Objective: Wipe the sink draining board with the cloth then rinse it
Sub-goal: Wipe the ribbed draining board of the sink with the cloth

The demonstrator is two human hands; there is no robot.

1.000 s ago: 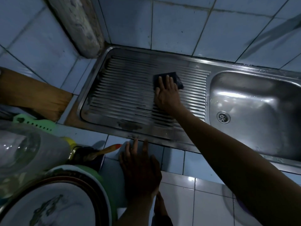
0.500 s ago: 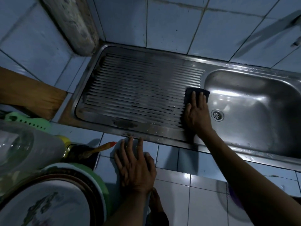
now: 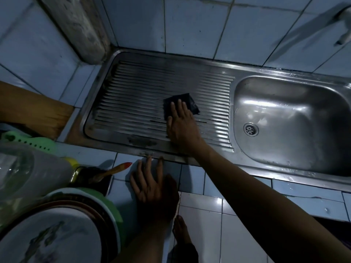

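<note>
The dark, folded square cloth [image 3: 181,105] is now pressed flat under the right hand [image 3: 180,126] near the middle of the ribbed stainless-steel draining board [image 3: 136,103]; half a second ago it was held at the board's edge next to the basin, and a second ago it lay further back on the ribs. A sweep toward the basin and back is thus indicated, so the wiping is judged to be under way, with the rinse not yet begun. The right hand is spread open, palm down, fingers extended over the cloth rather than curled around it. The left hand [image 3: 152,186] is laid open and flat on the pale blue tiled counter [image 3: 199,205], just in front of the board's near rim, and nothing is held in it.

Dark streaks and a smudge are seen on the ribs and flat rim to the left of the right hand. The steel basin [image 3: 296,126] with its round drain [image 3: 250,129] lies to the right of that hand. A patterned white plate [image 3: 53,238] and a clear plastic container [image 3: 24,171] are stacked left of the left hand. Tiled walls enclose the corner, and the light is dim.
</note>
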